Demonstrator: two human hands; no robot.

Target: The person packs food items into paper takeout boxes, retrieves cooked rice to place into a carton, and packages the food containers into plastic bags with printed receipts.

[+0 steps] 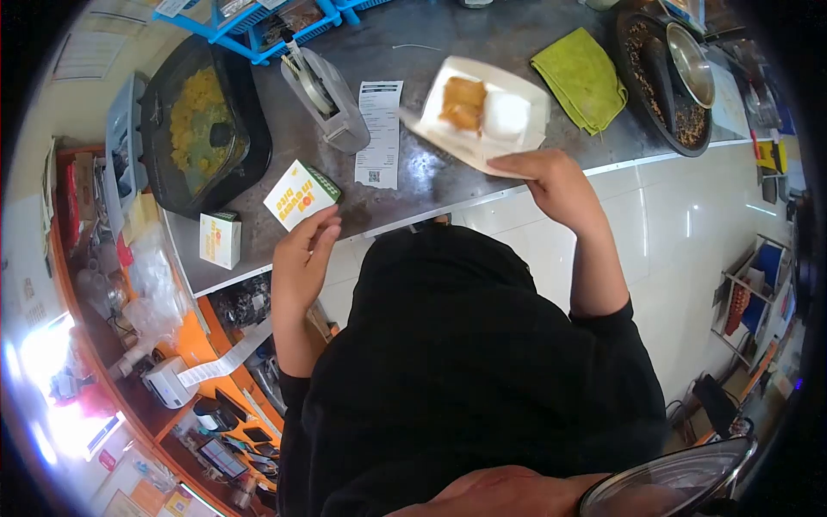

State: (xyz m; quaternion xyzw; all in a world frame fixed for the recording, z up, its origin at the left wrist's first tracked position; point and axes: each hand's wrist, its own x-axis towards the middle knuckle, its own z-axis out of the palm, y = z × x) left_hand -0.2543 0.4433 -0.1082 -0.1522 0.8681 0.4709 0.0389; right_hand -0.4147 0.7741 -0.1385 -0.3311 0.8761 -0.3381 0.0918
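My right hand (558, 189) grips the near edge of an open paper food box (472, 152), its thumb side at the rim. Inside the box lie golden-brown pieces of food (463, 103) beside a round white item (506, 115), which I cannot identify for sure. My left hand (301, 263) has loosely curved fingers with a gap between thumb and index finger. Its fingertips are at the near corner of a small closed printed carton (299, 195); whether they touch it, I cannot tell. A long printed receipt (377, 133) lies between the carton and the food box.
A tape dispenser (332, 103) stands behind the printed carton. To the left are a black lidded pan (258, 142) and a second small carton (220, 240). A green cloth (581, 82) and a dark tray (631, 90) sit at right. The counter's metal edge (465, 203) runs before me.
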